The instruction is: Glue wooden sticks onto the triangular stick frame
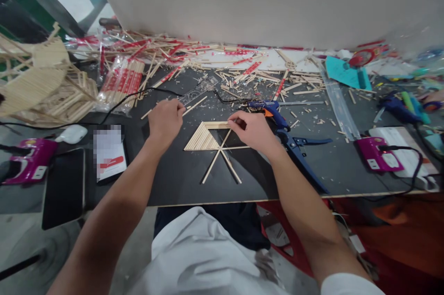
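On the dark table in front of me lies a star-like frame of wooden sticks (229,163), with one section filled by close-set sticks (202,138). My right hand (255,132) is closed in a pinch at the frame's upper edge, where a horizontal stick (217,125) meets a slanting one. My left hand (164,124) hovers left of the frame, its fingers curled together; whatever they hold, if anything, is hidden. Beside its fingertips are a loose stick (194,105) and a clear plastic ruler (200,90). A blue glue gun (275,111) rests right of my right hand.
Blue-handled cutters (302,158) lie by my right forearm. Stick offcuts and red wrappers (249,70) litter the back. A wooden stick model (34,80) stands left, near packed chopsticks (121,82). Phones (64,186) and purple power sockets (378,154) line the sides.
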{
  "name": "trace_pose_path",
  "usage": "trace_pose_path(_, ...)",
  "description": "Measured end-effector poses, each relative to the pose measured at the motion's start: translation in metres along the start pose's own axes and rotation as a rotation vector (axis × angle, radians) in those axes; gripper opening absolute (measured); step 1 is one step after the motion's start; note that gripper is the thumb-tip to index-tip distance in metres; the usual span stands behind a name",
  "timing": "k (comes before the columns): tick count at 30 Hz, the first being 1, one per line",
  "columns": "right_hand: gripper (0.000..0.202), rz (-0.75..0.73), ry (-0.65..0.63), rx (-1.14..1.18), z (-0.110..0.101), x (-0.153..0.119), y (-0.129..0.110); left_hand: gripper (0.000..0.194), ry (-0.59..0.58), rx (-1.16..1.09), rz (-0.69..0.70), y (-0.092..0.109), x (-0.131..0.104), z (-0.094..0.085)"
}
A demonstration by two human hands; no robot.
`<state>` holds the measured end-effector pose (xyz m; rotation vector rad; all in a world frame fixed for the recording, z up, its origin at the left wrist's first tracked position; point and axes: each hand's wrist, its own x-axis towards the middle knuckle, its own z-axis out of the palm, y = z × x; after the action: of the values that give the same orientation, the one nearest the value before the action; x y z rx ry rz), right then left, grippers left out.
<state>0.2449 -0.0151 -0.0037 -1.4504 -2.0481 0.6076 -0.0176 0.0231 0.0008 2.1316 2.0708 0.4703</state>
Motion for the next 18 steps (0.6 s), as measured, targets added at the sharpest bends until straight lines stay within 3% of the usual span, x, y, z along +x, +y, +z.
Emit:
trace_pose_path(5,0.017,-0.053,-0.003,0.022,0.001,0.0,-0.002,0.028,0.005,0.005,0.087,0.003,0.001,0.005)
trace_pose_path(9,0.014,-0.105,-0.063,0.022,0.004,-0.002,-0.007,0.031,0.052,-0.059,0.132,-0.002,0.015,0.006)
trace_pose_path(14,0.015,-0.163,-0.129,0.003,0.009,-0.005,-0.011,0.027,0.102,0.015,0.012,-0.018,0.058,-0.013)
trace_pose_path(18,0.016,-0.144,-0.151,-0.011,0.008,-0.004,-0.011,0.032,0.087,0.099,-0.073,-0.048,0.104,-0.023)
